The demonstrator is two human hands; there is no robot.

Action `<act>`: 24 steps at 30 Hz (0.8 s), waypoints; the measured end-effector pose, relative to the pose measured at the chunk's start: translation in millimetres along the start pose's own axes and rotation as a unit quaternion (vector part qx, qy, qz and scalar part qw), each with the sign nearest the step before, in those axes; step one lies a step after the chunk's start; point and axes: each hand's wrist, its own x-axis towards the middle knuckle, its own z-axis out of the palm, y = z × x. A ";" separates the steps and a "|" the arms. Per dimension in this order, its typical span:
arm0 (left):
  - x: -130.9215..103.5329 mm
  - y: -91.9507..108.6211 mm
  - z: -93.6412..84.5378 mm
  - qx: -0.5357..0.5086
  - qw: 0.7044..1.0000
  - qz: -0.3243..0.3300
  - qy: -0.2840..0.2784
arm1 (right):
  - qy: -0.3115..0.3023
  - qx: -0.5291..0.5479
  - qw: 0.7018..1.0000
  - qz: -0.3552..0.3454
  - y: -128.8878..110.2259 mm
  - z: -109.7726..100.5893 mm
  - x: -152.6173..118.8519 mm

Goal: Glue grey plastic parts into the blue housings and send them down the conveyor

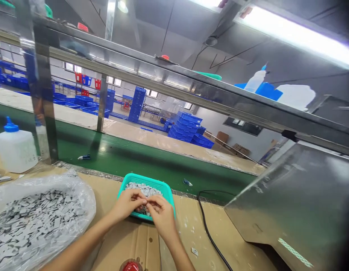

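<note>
My left hand [129, 203] and my right hand [162, 211] meet fingertip to fingertip over a turquoise plastic basket [169, 192]. Both are closed in a pinch, and whatever lies between the fingers is too small and covered to name. Small light-grey plastic parts [144, 189] fill the basket beneath them. To the left, a clear plastic bag [88, 195] lies spread open with a heap of similar grey parts [47, 218]. One single grey part [194, 251] rests on the table, right of my right forearm.
A red round object [131, 265] sits on cardboard at the near edge. A black cable [207, 226] crosses the table, beside a metal panel [276, 203]. At left stands a white bottle with blue cap [15, 146]. Beyond runs a green belt [140, 156] under a metal shelf [174, 81].
</note>
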 end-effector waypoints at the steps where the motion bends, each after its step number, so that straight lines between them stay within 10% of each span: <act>1: 0.4 -0.9 -1.4 -0.008 1.000 -0.005 -0.006 | 0.003 -0.017 1.000 -0.017 -2.8 -1.4 -1.8; 9: -1.6 0.6 -8.2 -0.023 0.994 -0.041 -0.096 | -0.026 -0.055 0.994 -0.086 -13.0 -7.3 -14.9; 15: 2.8 18.1 -2.2 0.102 0.989 -0.023 -0.104 | 0.065 0.021 0.998 0.016 10.3 -37.4 -22.4; 24: 140.3 41.9 77.9 0.396 0.901 0.081 -0.157 | 0.159 0.180 0.940 0.240 110.9 -77.2 -38.8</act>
